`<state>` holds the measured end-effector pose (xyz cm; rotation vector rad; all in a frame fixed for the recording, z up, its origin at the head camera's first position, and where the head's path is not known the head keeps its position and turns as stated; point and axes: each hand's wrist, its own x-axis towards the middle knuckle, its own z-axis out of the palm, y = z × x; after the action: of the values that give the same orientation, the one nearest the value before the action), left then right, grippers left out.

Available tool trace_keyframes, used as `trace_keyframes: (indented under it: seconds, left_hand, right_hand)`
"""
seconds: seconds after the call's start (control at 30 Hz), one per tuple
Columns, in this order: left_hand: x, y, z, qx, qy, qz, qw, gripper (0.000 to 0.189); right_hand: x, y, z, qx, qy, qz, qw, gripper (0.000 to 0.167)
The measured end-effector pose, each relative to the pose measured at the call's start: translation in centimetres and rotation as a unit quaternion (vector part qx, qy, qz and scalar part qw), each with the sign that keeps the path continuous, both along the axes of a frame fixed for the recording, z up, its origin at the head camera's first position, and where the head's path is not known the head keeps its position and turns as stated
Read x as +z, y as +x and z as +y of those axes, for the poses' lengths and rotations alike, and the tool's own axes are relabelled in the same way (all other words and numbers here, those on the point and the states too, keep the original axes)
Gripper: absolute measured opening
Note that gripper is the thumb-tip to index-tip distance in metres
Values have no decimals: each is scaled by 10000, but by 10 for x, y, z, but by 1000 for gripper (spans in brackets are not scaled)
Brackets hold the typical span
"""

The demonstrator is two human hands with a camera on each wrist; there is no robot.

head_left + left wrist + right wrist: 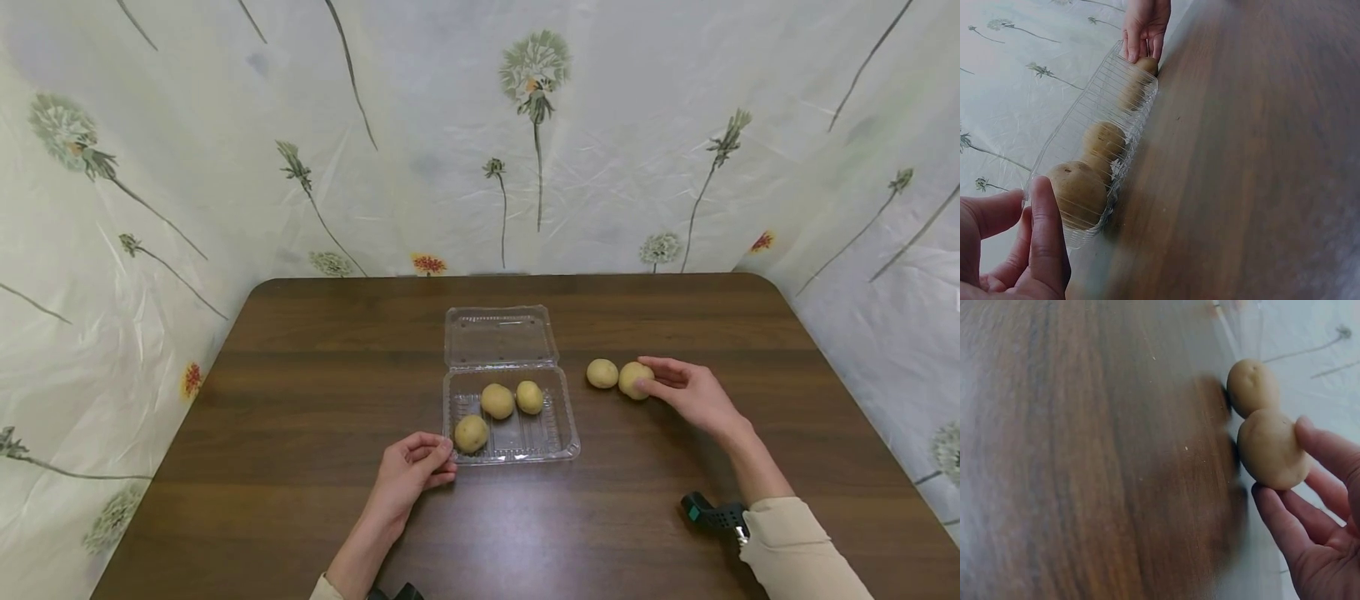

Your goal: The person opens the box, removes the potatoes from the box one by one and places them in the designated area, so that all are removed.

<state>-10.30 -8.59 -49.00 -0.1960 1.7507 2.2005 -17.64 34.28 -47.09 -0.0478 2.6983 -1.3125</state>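
Observation:
A clear plastic clamshell container [512, 454] lies on the table with its lid [501, 335] folded back. Three potatoes sit in it: one potato [471, 434] at the near left corner, two others [497, 402] farther in. My left hand [411, 473] pinches the container's near left rim between thumb and fingers, as the left wrist view also shows. To the right of the container, my right hand [693, 396] grips a potato [1272, 450] with thumb and fingertips. Right beside that one lies another potato [1252, 387], on the container's side.
The dark wooden table [300, 400] has rounded far corners. A pale curtain [420, 167] with a dandelion print hangs behind it and along both sides. A dark wrist strap [716, 512] is at the right sleeve.

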Motion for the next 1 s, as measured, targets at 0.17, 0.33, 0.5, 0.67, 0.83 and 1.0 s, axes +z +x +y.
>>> trace_keyframes:
  seconds: [0.17, 0.33, 0.5, 0.67, 0.83, 1.0]
  left_hand:
    - [0, 0, 0, -11, 7, 29, 10000, 28]
    - [-1, 0, 0, -29, 6, 46, 10000, 27]
    - [-1, -1, 0, -1, 18, -13, 10000, 24]
    - [-1, -1, 0, -12, -22, 17, 10000, 26]
    - [0, -1, 0, -17, -35, -12, 10000, 26]
    - [1, 1, 0, -9, -6, 19, 10000, 26]
  right_hand:
    - [0, 1, 0, -123, 28, 59, 9999, 61]
    - [-1, 2, -1, -311, -63, 83, 9995, 61]
    - [-3, 0, -1, -405, -185, 199, 9988, 59]
    - [-6, -4, -1, -344, -245, 349, 9985, 57]
    - [-8, -6, -2, -333, -284, 380, 9983, 56]
    - [-8, -5, -3, -346, -307, 356, 9983, 57]
